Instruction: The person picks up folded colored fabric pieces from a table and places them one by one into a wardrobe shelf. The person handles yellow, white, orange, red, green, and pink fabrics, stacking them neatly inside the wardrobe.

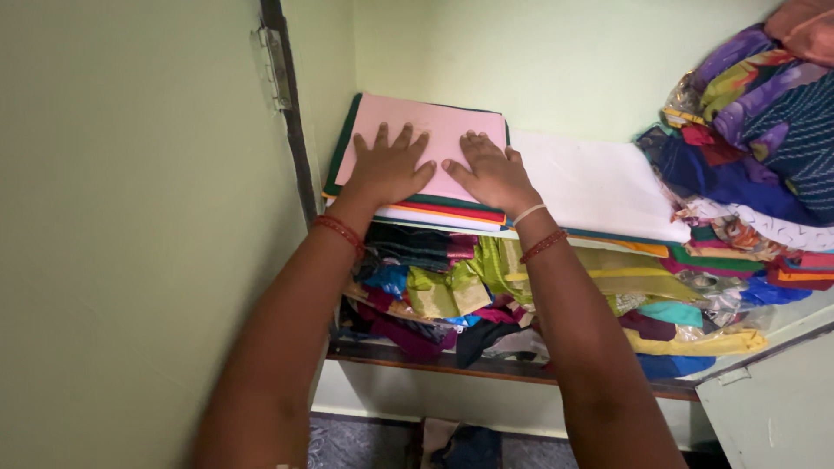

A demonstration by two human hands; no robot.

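My left hand (388, 165) lies flat with fingers spread on a folded pink cloth (439, 130). My right hand (493, 172) presses flat beside it on the same cloth. The pink cloth tops a stack of folded cloths (452, 213) in green, red, orange and white inside a wall cupboard. Both wrists wear red bangles. Neither hand grips anything.
A folded white cloth (595, 187) lies to the right on a second stack. Crumpled colourful fabrics (756, 113) pile at the far right. More loose clothes (486, 295) fill the space below. The open cupboard door (130, 217) stands at left, another door (773, 408) at lower right.
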